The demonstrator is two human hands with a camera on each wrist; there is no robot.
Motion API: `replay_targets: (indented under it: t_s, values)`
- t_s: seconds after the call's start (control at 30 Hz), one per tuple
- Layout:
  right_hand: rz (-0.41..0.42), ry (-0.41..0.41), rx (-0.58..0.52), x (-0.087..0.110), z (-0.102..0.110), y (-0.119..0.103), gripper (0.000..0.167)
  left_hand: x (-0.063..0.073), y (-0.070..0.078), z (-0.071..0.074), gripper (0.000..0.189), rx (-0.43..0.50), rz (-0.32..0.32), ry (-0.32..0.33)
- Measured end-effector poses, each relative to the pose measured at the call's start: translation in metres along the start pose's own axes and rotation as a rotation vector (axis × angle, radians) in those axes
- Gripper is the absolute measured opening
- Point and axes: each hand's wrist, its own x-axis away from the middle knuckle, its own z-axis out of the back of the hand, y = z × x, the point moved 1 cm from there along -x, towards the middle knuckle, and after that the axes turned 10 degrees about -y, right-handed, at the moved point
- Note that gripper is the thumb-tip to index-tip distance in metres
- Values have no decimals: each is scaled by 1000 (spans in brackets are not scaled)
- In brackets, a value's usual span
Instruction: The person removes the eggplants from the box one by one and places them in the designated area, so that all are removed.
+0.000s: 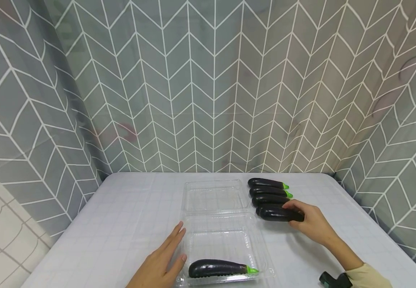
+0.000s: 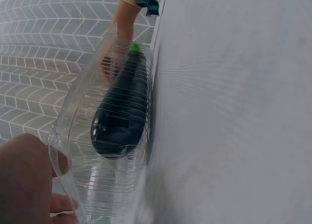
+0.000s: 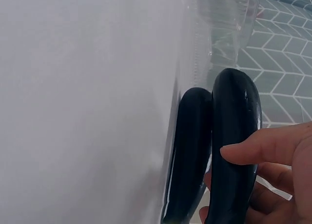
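My right hand (image 1: 310, 222) grips a glossy black eggplant (image 3: 234, 116) near its right end, thumb on one side and fingers on the other. Just behind it, several more eggplants (image 1: 265, 183) with green stems lie in a row. A clear plastic clamshell box (image 1: 215, 236) lies opened flat, its lid (image 1: 213, 196) toward the back. One eggplant (image 1: 217, 268) lies along the near side of the box's base, green stem pointing right. With fingers extended, my left hand (image 1: 161, 258) rests at the left rim of the box; in the left wrist view its fingertips (image 2: 63, 202) touch the clear wall.
A white cloth (image 1: 132, 208) with a faint grid covers the table. Grey curtains (image 1: 201, 100) with white zigzag lines hang behind and at both sides. Around the right wrist is a dark strap device (image 1: 335, 280), beside a pale sleeve (image 1: 368, 277).
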Motion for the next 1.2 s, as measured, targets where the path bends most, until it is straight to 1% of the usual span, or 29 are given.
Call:
replay_targets:
  t_s: [0.23,0.5,0.83,1.0,1.2]
  values:
    - [-16,-25,-9,0,-4,8,46,0,0,0,61,-7,4,-1]
    - [-9,-50,-12,-1,-7,15,46,0,0,0,61,-3,13,-10]
    - [-63,-146,-32,0,-7,18,45,-2,-1,-2,62,-12,9,3]
    - [-42,-168,-19,0,-6,19,45,-3,-2,-2,64,3,19,-8]
    - [-17,-196,29,0,-5,21,45,-3,-3,-3,63,2,16,-10]
